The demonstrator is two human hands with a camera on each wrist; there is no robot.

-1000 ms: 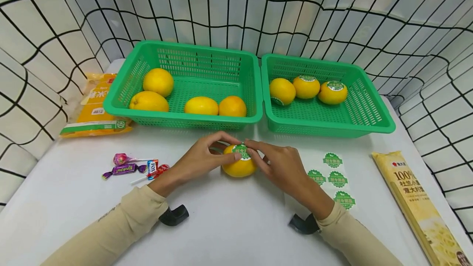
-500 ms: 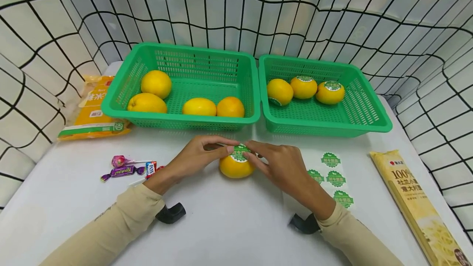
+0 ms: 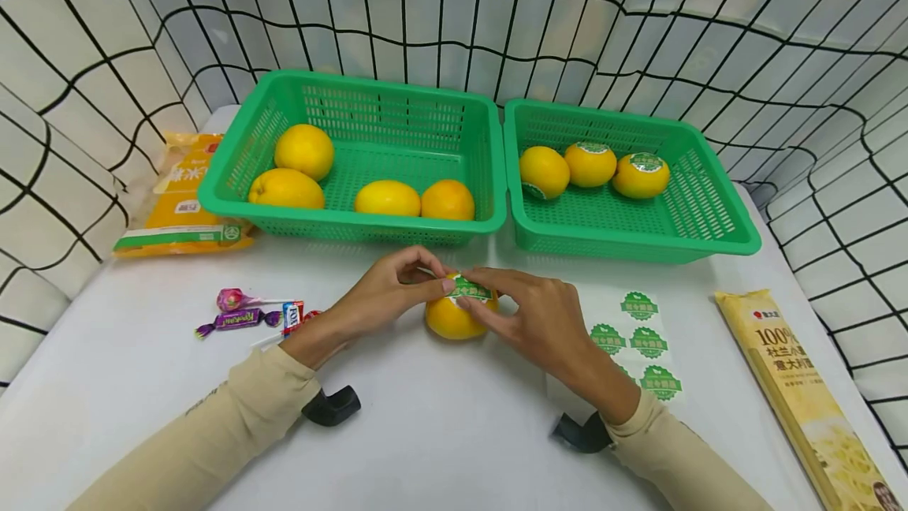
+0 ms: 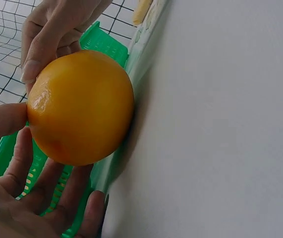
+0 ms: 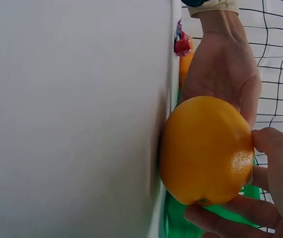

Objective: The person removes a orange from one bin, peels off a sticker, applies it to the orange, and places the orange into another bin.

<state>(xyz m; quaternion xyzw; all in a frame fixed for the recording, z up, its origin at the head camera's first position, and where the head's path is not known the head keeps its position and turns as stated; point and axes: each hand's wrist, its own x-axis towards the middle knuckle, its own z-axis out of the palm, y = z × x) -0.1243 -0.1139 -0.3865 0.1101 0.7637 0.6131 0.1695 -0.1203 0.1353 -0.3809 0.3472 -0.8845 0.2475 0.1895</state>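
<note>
Orange (image 3: 454, 318) sits on the white table (image 3: 440, 432), just in front of two green baskets. Left hand (image 3: 386, 290) curls round its left side, thumb and fingers pinching near the top. Right hand (image 3: 528, 314) grips the right side, fingertips pressing a green sticker (image 3: 468, 288) onto the top. Sticker sheet (image 3: 638, 337) lies just right of the right hand. Left basket (image 3: 234, 172) holds four plain oranges; right basket (image 3: 716, 211) holds three stickered ones. Candies (image 3: 248, 314) lie to the left.

Orange (image 3: 450, 320) yellow-orange; sticker (image 3: 470, 289) green; baskets (image 3: 489, 219) green.
</note>
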